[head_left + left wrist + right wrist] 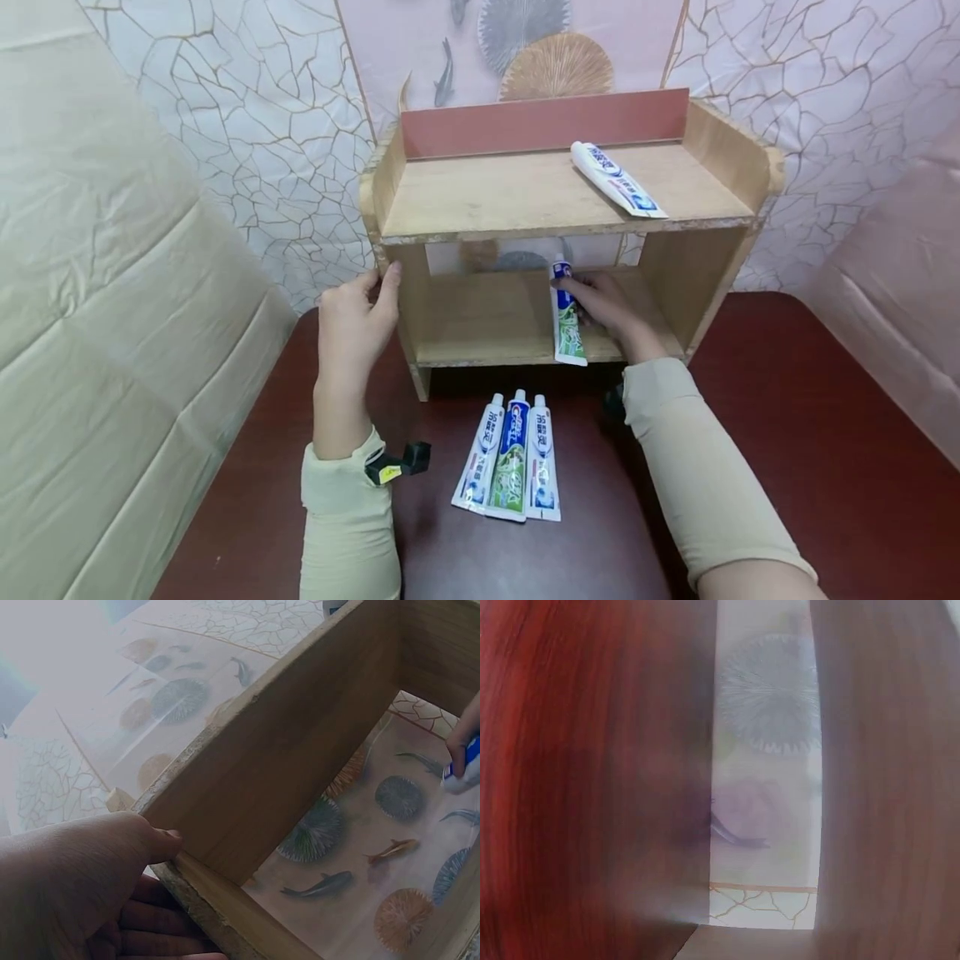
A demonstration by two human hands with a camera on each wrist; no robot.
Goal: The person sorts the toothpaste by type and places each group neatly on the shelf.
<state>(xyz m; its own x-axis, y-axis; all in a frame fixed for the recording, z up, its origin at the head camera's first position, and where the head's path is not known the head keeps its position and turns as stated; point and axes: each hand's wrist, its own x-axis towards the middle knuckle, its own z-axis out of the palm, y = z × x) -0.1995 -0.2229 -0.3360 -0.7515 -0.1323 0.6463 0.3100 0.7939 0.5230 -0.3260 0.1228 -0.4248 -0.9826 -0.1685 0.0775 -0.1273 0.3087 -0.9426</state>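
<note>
A small wooden shelf with two boards stands on the table. My left hand grips the edge of its left side panel; in the left wrist view the thumb lies over the edge, with fingers outside the panel. Inside the lower compartment, my right hand holds a blue and green toothpaste tube, cap up, crimped end at the lower board's front edge. On the upper board lies a white toothpaste tube, slanted. The right wrist view shows neither the right hand nor its tube.
In front of the shelf, a blue and green toothpaste tube lies between two white tubes, one left and one right, on the dark red table. Patterned cloth hangs behind, and pale padded panels flank the table.
</note>
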